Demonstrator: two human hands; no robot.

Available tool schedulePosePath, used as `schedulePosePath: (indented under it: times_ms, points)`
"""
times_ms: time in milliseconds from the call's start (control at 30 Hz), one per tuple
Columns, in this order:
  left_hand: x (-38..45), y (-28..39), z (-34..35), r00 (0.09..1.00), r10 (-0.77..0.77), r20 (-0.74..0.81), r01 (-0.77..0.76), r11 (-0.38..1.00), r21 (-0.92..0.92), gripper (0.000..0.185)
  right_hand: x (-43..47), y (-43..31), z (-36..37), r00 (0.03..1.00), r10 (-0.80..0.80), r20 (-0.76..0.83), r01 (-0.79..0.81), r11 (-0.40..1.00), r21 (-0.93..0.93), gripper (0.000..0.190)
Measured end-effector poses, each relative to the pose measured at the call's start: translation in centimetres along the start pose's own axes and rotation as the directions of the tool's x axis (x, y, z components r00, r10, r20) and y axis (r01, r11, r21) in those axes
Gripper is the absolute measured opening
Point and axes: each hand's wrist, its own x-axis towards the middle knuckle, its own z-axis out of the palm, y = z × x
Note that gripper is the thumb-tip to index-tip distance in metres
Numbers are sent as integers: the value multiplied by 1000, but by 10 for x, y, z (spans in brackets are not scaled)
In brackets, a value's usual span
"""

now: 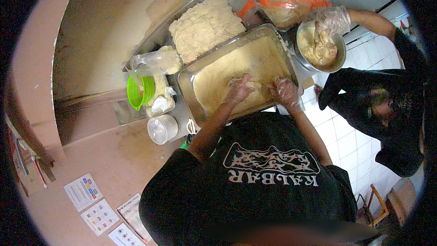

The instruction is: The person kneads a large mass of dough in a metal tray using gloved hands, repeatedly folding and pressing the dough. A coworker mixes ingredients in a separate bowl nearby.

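A deep clear-walled tray (186, 99) holds a wide layer of pale, flour-like powder. My left hand (240, 89), in a clear plastic glove, is over the powder, fingers partly bent beside a small pale coated piece (253, 84); whether it grips this piece cannot be told. Near the tray's right side is my right hand (285, 91), gloved too, with its fingers curled; what is inside them is hidden. Behind the tray lies a large mass of pale coated pieces (206, 27). A metal bowl (341, 54) of wet, raw-looking meat pieces stands to the right.
A co-worker's gloved hand (333, 20) reaches into the bowl. Plastic bags with orange print (293, 0) lie behind. At left are a green plastic basket (140, 92), a clear bag (157, 62), a tub of pale crumbs (160, 104) and a translucent round container (163, 129).
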Motion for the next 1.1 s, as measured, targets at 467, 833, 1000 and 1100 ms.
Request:
schedulePosePath:
  times_ms: [467,833,1000,1100]
  points:
    - [34,49,-126,915,190,-357,-202,979,4,38,-6,1,21,960,23,280,-97,962,254,53]
    - [169,65,-303,939,264,-221,-100,824,558,54,-12,-4,32,962,140,-234,-101,980,169,40]
    - [223,34,-315,973,106,-206,48,778,626,54,6,0,14,983,116,143,-162,915,370,39]
    - [239,19,-285,958,51,-282,117,829,547,61,16,4,-7,991,117,-61,-97,962,255,41]
